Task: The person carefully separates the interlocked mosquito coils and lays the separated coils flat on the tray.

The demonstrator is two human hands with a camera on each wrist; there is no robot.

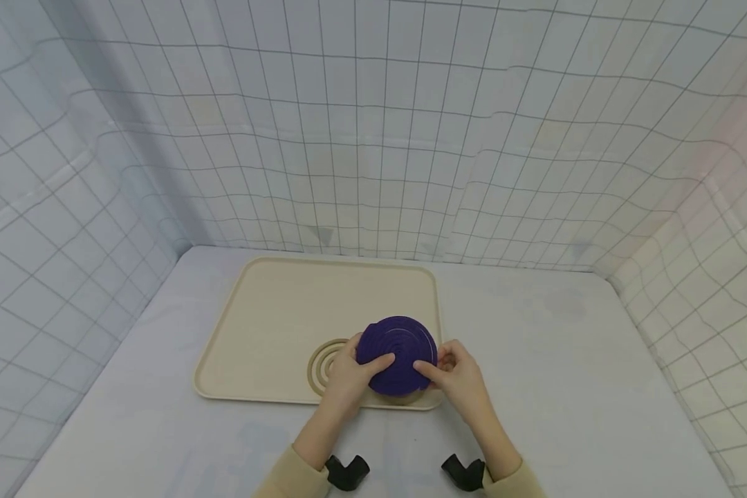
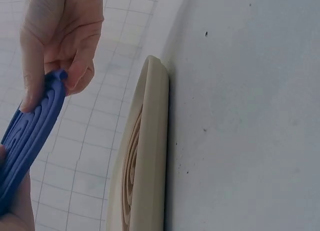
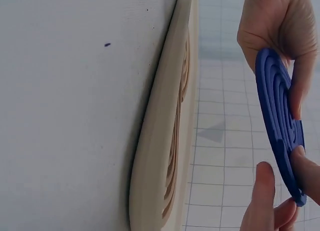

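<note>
Gridded cloth [image 1: 373, 138] backs the pale surface [image 1: 548, 360]. Above the tray [image 1: 324, 290], toward its near right corner, my left grip [image 1: 345, 379] and right grip [image 1: 462, 382] pinch a purple coil [image 1: 401, 335]; slackened pressure could let it unwind.

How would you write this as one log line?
left grip: holds purple coil | right grip: holds same coil's edge | coil: lifted off tray
</note>
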